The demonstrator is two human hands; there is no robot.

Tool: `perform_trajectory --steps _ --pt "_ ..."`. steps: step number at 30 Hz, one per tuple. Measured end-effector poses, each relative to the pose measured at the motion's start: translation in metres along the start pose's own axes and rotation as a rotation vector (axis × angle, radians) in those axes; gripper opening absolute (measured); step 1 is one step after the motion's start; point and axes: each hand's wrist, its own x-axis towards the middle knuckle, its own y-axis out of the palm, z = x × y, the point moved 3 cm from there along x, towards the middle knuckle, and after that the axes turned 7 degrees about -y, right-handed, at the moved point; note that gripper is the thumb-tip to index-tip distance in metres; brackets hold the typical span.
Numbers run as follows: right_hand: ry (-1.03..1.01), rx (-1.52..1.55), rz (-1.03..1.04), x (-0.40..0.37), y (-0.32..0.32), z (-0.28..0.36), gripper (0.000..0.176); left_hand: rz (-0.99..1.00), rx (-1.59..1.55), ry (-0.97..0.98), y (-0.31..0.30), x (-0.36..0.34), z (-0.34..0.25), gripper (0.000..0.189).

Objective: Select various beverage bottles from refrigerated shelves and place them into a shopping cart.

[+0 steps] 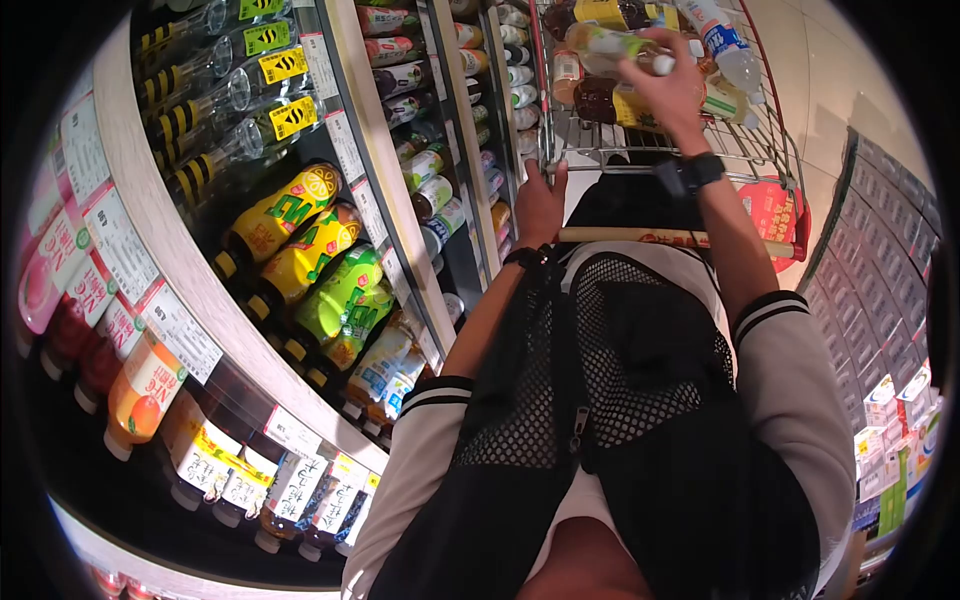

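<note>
My right hand, with a black watch on its wrist, reaches over the shopping cart. Its fingers close around a clear drink bottle with a white cap and greenish label, lying tilted above other bottles. My left hand is closed at the cart's near left corner, by the end of its handle. In the basket near my right hand are a dark bottle with a yellow label, a blue-and-white labelled bottle and a small orange-brown bottle.
Shelves to the left hold several rows of drinks, including yellow and green bottles and an orange juice bottle. Price tags line the shelf edge. Stacked cartons stand on the right, beside the tiled floor.
</note>
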Motion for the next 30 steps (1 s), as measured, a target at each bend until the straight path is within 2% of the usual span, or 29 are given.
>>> perform_trajectory --steps 4,11,13,16,18,20,23,26,30 --pt "-0.014 0.006 -0.049 0.0 -0.028 -0.038 0.043 0.008 -0.016 -0.011 0.002 0.001 -0.001 0.056" --pt "-0.16 -0.015 0.178 -0.004 -0.01 -0.025 0.041 0.024 -0.024 -0.021 -0.002 0.001 0.0 0.056" --pt "-0.304 0.034 0.241 -0.003 -0.001 -0.021 0.042 0.032 -0.037 -0.003 -0.004 -0.002 -0.004 0.055" --pt "-0.246 0.054 0.321 -0.001 0.006 -0.021 0.042 -0.039 -0.013 0.02 -0.004 0.002 -0.007 0.055" --pt "-0.238 0.071 0.355 -0.003 0.01 -0.019 0.042 0.045 -0.023 -0.026 -0.002 0.002 -0.003 0.055" --pt "-0.214 -0.006 0.499 -0.002 0.016 -0.023 0.041 0.042 -0.005 -0.036 -0.002 0.002 -0.004 0.054" --pt "-0.142 0.027 0.546 -0.001 0.022 -0.027 0.041 0.039 0.005 -0.046 0.0 0.001 0.001 0.054" --pt "-0.238 -0.03 0.523 0.002 0.024 -0.028 0.042 0.028 -0.004 -0.027 0.001 0.004 0.0 0.053" --pt "-0.199 -0.034 0.535 0.002 0.023 -0.03 0.043 0.017 0.042 -0.027 0.002 0.004 0.0 0.055"
